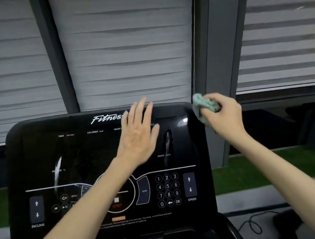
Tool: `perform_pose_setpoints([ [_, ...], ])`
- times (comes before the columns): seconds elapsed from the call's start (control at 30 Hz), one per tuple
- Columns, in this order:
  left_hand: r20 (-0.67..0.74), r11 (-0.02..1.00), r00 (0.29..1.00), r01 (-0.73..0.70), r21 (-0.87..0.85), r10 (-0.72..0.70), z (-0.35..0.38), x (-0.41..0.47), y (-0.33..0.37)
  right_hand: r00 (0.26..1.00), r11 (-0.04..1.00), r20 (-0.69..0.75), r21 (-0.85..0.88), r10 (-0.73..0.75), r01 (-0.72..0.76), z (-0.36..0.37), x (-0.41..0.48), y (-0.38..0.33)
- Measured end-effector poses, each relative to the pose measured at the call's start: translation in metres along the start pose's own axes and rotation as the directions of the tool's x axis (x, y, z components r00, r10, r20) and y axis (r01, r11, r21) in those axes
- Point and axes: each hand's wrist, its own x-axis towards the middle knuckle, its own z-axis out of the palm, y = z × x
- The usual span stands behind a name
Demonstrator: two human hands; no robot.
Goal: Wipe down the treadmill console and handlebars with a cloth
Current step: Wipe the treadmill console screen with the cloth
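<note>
Here's the treadmill console (76, 151), filling the near middle: a broad glossy black panel with rounded far corners, slick enough to throw back pale streaks of light. White lettering runs across it, with "Fitness" in script along the far edge, then TIME, CALORIES and SPEED. Lower down sit a round number keypad (168, 189), arrow keys at either side and a red STOP button (116, 203) inside a white ring.

The cloth (203, 106) is at the console's far right corner: pale teal, nubbly like terry, bunched into a soft wad. The right hand (223, 116) has it clenched, fingers curled round the bundle, with one loose flap hanging against the panel's edge.

The left hand (138, 136) is released, fingers straight and fanned over the upper middle of the panel; whether the palm actually touches the gloss, I cannot tell.

Beyond hang grey slatted blinds (129, 52), and a strip of green turf (260, 169) runs to the right.
</note>
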Motion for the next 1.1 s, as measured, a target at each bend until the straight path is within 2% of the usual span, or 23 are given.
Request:
perform_pose_setpoints([
  [0.03, 0.016, 0.998, 1.0, -0.005, 0.065, 0.004, 0.001, 0.009, -0.005, 0.993, 0.988, 0.003, -0.093, -0.121, 0.121, 0.004, 0.013, 0.0],
  [0.1, 0.052, 0.988, 0.999, -0.013, 0.151, 0.005, 0.006, 0.019, -0.015, 0.949, 0.926, 0.109, -0.215, -0.295, 0.312, 0.014, 0.034, 0.001],
  [0.2, 0.087, 0.985, 0.996, 0.01, 0.175, -0.025, 0.014, 0.021, -0.022, 0.854, 0.832, 0.355, -0.272, -0.38, 0.484, 0.025, 0.047, 0.012],
  [0.3, 0.089, 0.982, 0.996, -0.001, 0.187, -0.016, 0.017, 0.018, -0.023, 0.766, 0.754, 0.494, -0.288, -0.411, 0.591, 0.027, 0.044, 0.024],
  [0.47, 0.1, 0.982, 0.995, -0.008, 0.191, -0.011, 0.015, 0.02, -0.021, 0.687, 0.683, 0.582, -0.285, -0.435, 0.673, 0.022, 0.026, 0.037],
  [0.63, 0.08, 0.981, 0.997, -0.011, 0.192, -0.004, 0.017, 0.019, -0.021, 0.721, 0.638, 0.407, -0.344, -0.56, 0.689, 0.032, 0.001, 0.048],
  [0.77, 0.054, 0.978, 0.998, -0.021, 0.207, 0.01, 0.02, 0.017, -0.021, 0.729, 0.603, 0.355, -0.411, -0.585, 0.684, 0.041, -0.045, 0.07],
  [0.87, 0.038, 0.976, 0.999, -0.006, 0.22, -0.002, 0.023, 0.015, -0.019, 0.736, 0.591, 0.413, -0.439, -0.536, 0.677, 0.041, -0.092, 0.088],
  [1.0, 0.032, 0.973, 0.999, 0.01, 0.228, -0.017, 0.026, 0.013, -0.018, 0.658, 0.526, 0.578, -0.41, -0.483, 0.745, 0.032, -0.148, 0.115],
  [1.1, 0.04, 0.974, 0.999, 0.018, 0.226, -0.028, 0.027, 0.011, -0.019, 0.597, 0.461, 0.634, -0.393, -0.491, 0.796, 0.022, -0.14, 0.116],
])
